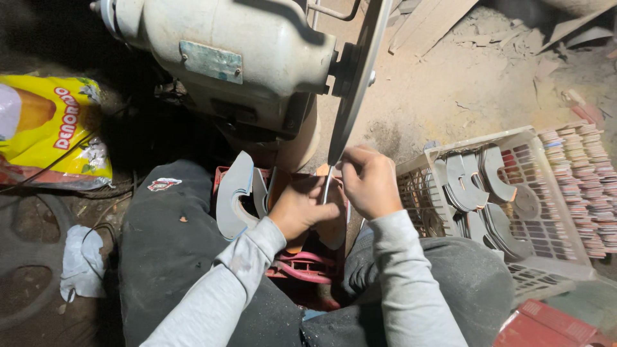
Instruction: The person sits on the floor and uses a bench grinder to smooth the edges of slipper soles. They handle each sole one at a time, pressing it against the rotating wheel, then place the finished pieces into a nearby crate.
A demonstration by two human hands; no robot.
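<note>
Both my hands grip one thin flat grey piece [328,186] held edge-on against the rim of a spinning grinder disc [357,77]. My left hand [302,207] holds it from the left and below. My right hand [367,181] pinches it from the right. The disc is mounted on a large cream-coloured motor [225,58] just above my hands. Curved grey cut-outs [234,196] stand in a red crate [302,266] between my knees, right beside my left hand.
A white plastic basket [546,212] on the right holds more curved grey cut-outs [479,180], with stacks of thin layered sheets [585,180] beside it. A yellow bag [54,128] and a white rag [80,260] lie at left. Dusty floor and wood scraps lie beyond the disc.
</note>
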